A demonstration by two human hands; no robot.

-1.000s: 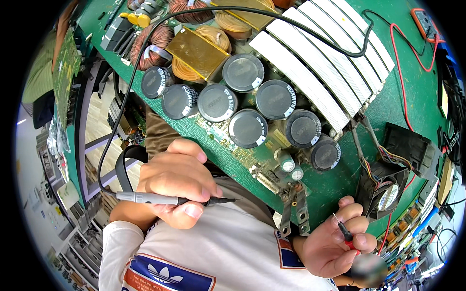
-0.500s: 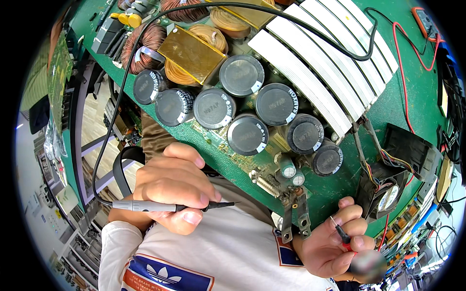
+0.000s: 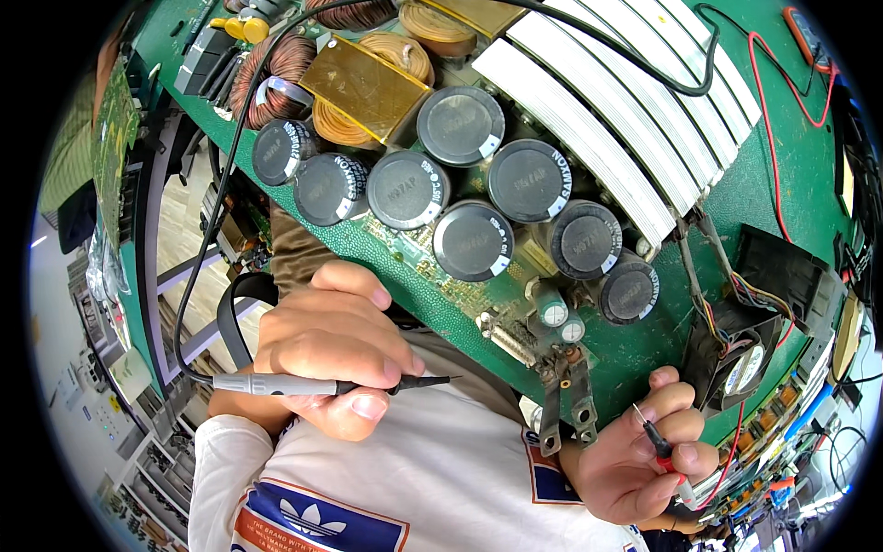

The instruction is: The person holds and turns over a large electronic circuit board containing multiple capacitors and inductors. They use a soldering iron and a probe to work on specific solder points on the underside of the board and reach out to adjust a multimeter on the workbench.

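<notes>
My left hand (image 3: 322,336) is closed round a grey and black multimeter probe (image 3: 280,384), whose bare tip points right, in front of my shirt. A black lead (image 3: 204,262) runs from its back end, up and over the board. At the lower right, my right hand (image 3: 635,460) pinches a red and black multimeter probe (image 3: 664,451) with its thin metal tip pointing up and left. Neither tip touches the circuit board (image 3: 418,253). Large black capacitors (image 3: 407,189) crowd its near side, and two metal terminal tabs (image 3: 581,405) jut from its near corner, close to my right hand.
White heatsink fins (image 3: 589,120) and copper coils (image 3: 271,78) rise from the board on the green mat (image 3: 727,207). A black cooling fan (image 3: 731,359) with wires stands right. The multimeter (image 3: 806,39) lies at the far right with a red lead (image 3: 773,156).
The board has shifted slightly up and right in view. My right hand sits a little farther right, its probe's back end now visible. My left hand keeps nearly the same pose.
</notes>
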